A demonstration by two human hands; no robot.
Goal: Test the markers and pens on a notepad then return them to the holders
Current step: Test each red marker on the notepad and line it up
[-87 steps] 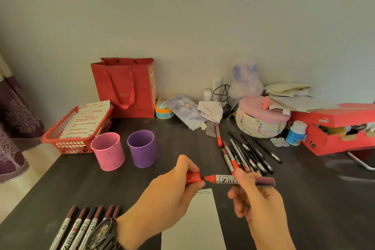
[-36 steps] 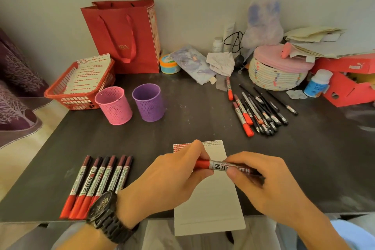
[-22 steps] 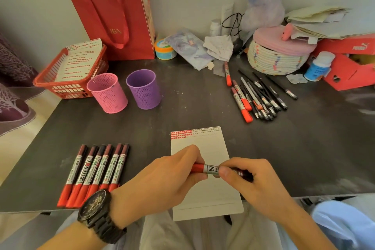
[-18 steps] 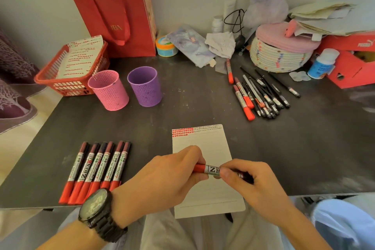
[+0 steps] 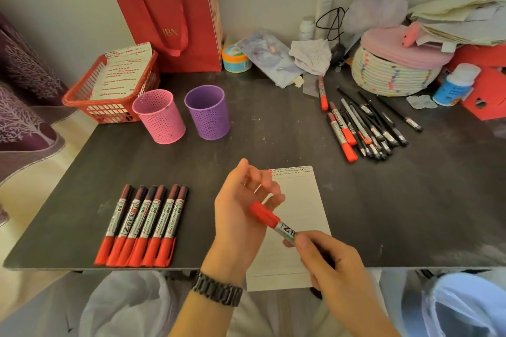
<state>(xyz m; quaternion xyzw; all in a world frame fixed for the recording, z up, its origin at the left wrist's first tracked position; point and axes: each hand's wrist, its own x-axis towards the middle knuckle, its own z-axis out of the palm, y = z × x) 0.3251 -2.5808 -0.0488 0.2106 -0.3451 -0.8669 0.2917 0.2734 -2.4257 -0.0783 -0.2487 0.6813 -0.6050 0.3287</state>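
Marker (image 5: 269, 220) with red cap and white labelled barrel is pinched by right hand (image 5: 328, 262) over white notepad (image 5: 301, 197) | "ZH" is read on label | left hand (image 5: 241, 216) is relaxed, empty.

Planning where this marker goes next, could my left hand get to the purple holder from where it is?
Probably yes. The left hand holds nothing and hangs over the notepad, with only bare table between it and the purple holder. The marker itself is in the right hand, though.
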